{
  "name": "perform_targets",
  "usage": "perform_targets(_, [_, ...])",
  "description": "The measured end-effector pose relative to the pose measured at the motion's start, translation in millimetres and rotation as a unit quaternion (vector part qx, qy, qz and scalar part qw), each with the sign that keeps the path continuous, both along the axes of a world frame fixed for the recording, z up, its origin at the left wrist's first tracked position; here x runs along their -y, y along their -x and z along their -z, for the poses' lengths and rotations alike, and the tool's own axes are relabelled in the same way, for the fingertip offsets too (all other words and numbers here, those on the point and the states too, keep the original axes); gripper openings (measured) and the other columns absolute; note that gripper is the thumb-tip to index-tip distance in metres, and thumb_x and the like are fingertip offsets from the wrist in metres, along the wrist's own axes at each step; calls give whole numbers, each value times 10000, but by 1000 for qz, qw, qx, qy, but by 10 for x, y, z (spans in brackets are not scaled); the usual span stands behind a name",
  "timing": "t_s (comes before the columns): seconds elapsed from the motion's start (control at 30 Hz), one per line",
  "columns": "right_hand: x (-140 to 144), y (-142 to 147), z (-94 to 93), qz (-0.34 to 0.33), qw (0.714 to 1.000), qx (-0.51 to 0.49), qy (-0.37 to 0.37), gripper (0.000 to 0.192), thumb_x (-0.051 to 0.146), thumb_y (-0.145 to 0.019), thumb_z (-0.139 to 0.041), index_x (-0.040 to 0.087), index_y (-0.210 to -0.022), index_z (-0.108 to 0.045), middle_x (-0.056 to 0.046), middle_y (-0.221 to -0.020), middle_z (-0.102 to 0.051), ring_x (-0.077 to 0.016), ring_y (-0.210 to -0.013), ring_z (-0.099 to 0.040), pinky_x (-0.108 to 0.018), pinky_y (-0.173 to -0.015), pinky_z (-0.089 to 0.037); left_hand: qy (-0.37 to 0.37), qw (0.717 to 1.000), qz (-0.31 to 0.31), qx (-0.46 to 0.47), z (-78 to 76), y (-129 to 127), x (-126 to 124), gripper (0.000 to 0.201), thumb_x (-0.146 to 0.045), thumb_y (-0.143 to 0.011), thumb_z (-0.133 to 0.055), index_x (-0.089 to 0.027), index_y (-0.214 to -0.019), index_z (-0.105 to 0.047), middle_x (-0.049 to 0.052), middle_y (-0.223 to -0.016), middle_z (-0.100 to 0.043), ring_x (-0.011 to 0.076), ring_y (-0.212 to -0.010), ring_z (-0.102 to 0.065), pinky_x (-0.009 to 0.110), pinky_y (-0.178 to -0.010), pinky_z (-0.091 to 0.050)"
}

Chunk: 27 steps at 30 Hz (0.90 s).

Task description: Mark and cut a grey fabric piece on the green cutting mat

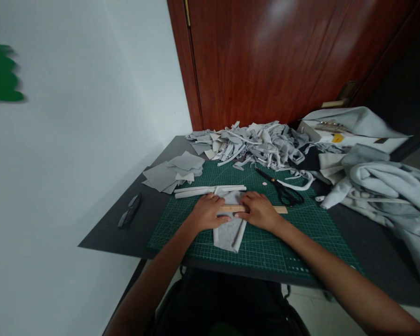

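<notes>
Both hands [233, 212] flat on ruler [278, 210] across grey fabric [227, 233], mid-mat [294, 242].

Head camera looks forward-down, close over cutting mat [283, 242] (single view).

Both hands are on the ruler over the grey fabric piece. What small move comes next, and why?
Probably press the wooden ruler flat with the left hand and free the right hand: both hands rest on it across the grey fabric piece, and the scissors lie just beyond the right hand.
</notes>
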State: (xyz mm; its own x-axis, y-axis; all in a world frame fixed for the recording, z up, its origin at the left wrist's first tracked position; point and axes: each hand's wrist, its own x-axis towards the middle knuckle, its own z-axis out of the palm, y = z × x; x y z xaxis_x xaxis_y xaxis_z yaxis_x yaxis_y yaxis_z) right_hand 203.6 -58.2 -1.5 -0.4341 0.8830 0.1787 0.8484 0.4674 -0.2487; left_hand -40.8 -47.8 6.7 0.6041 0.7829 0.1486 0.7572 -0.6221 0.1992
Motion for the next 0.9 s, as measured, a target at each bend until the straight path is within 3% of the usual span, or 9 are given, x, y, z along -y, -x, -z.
perform_targets(0.13, [33, -93, -89, -1, 999, 29, 15, 270, 456, -910, -751, 198, -983, -721, -97, -1118, -692, -283, -1056, -597, -413, -911, -392, -21, 998, -67, -8, 64, 245, 233, 365, -555, -853, -757, -243, -1008, -647, 75, -1058, -648, 306, -1087, -548, 446, -950, -424])
perform_targets(0.23, [139, -111, -150, -14, 998, 52, -20, 251, 417, -913, -742, 176, -983, -733, -147, -1179, -696, -326, -1129, -581, -473, -999, -365, -46, 994, -100, 5, 120, 328, 388, 337, -529, -873, -745, -241, -1019, -648, 77, -1102, -632, 302, -1097, -538, 447, -938, -417])
perform_targets(0.33, [288, 2, -193, -93, 993, 40, -57, 173, 315, -970, -671, 165, -1033, -728, -178, -1388, -642, -340, -1296, -525, -500, -1108, -307, -62, 993, -97, 35, 130, 343, 501, 294, -477, -866, -767, -237, -997, -657, 78, -1162, -626, 295, -1120, -539, 443, -939, -430])
perform_targets(0.43, [413, 222, -170, -150, 989, 0, -15, 242, 341, -1021, -614, 167, -1173, -685, -137, -1278, -700, -275, -1182, -606, -413, -1029, -404, -60, 994, -45, 82, 95, 335, 565, 187, -350, -856, -783, -242, -965, -676, 63, -1315, -615, 285, -1227, -519, 437, -1025, -427])
perform_targets(0.53, [502, 425, -94, -91, 996, -5, -1, 397, 459, -1007, -636, 142, -1244, -658, -152, -1224, -703, -298, -1154, -619, -418, -966, -445, -16, 995, 27, 97, 55, 333, 606, 193, -251, -872, -739, -271, -1057, -686, 31, -1262, -665, 248, -1246, -540, 405, -1062, -429])
perform_targets(0.6, [561, 498, -57, -51, 999, -4, -5, 356, 442, -1002, -649, 160, -1215, -677, -152, -1266, -694, -305, -1212, -604, -433, -1000, -433, -1, 995, 33, 96, 47, 350, 643, 224, -266, -888, -723, -281, -1107, -683, 26, -1180, -691, 244, -1210, -568, 400, -1037, -443])
perform_targets(0.73, [709, 477, -73, 31, 999, -8, 14, 218, 307, -1003, -639, 217, -1191, -701, -125, -1331, -694, -286, -1247, -618, -476, -1082, -386, -19, 993, -44, 106, 89, 449, 750, 178, -318, -875, -752, -271, -1033, -685, 34, -1178, -692, 268, -1155, -587, 420, -987, -454])
perform_targets(0.9, [888, 273, -109, 152, 986, 61, 31, 181, 178, -977, -609, 224, -1103, -731, -135, -1191, -734, -346, -1128, -668, -640, -1101, -322, -35, 985, -100, 136, 139, 523, 860, 209, -338, -861, -777, -255, -996, -641, 42, -1212, -671, 268, -1169, -588, 414, -1028, -440])
